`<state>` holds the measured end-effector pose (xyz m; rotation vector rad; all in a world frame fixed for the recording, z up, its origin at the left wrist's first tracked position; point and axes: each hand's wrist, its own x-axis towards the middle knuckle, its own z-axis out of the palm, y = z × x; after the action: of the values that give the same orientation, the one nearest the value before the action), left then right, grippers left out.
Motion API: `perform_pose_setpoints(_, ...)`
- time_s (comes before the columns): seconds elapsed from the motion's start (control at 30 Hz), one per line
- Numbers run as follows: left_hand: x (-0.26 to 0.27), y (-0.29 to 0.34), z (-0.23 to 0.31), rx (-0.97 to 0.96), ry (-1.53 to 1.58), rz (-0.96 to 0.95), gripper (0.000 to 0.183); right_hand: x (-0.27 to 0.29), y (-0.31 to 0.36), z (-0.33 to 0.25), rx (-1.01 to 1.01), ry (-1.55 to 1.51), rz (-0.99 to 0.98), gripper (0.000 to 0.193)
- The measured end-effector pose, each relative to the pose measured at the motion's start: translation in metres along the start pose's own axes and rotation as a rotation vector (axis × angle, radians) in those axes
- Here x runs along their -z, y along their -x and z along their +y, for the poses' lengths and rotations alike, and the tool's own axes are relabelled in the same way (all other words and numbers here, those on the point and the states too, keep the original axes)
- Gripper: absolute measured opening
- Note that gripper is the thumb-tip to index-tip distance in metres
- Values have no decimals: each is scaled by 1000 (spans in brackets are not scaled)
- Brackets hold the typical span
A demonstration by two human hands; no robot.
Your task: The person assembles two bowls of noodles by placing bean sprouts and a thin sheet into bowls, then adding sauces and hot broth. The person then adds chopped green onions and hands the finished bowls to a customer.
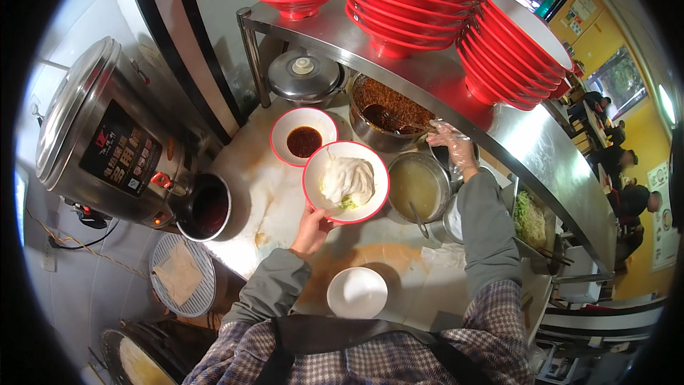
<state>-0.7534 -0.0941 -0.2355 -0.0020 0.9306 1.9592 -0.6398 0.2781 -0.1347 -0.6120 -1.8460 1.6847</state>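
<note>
Nearest, a small empty white bowl [357, 292] sits on the pale counter [263, 199] between the person's two grey-sleeved forearms. Just beyond it, the left hand [311, 230] reaches forward and up, thumb over the near rim and fingers hidden beneath, gripping the red-rimmed bowl of white noodles [346, 181] and holding it a little above the counter, tipped slightly toward the person. The right arm stretches farther out, elbow bent, and the right hand [454, 144], in a clear plastic glove, hovers with fingers loosely spread and drooping over the row of pots; whether it holds anything cannot be told. Below that hand stands a steel pot of pale broth [419, 185], and to its right a tray of shredded greens [529, 219]. Farther back, touching the noodle bowl's rim, a second red-rimmed bowl with dark sauce [304, 136] rests on the counter, beside a pot of red chilli oil [388, 110]. To the left stands a large steel urn [100, 121]. Overhead, stacked red bowls [420, 0] line the steel shelf [527, 135].
</note>
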Motion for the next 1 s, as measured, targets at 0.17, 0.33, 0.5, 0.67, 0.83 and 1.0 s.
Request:
perform_pose_setpoints(0.17, -3, -13, -1, 14, -30, 12, 60, -25, -18, 20, 47, -76, 73, 34)
perform_pose_setpoints(0.33, -6, -26, -1, 12, -15, -8, 62, -35, -32, 30, 21, -174, 111, 36)
perform_pose_setpoints(0.5, -15, -41, 0, -30, 16, -55, 64, -39, -23, 16, -10, -197, 210, 34)
perform_pose_setpoints(0.67, -25, -52, 3, -18, 0, -59, 64, -43, 49, -23, 173, -66, 149, 29)
perform_pose_setpoints(0.83, -25, -55, -6, -59, 15, -52, 66, -47, 136, -53, 399, 394, -163, 12)
perform_pose_setpoints(1.0, -16, -55, -9, -37, 33, -53, 67, -37, 161, -62, 648, 599, -113, 12)
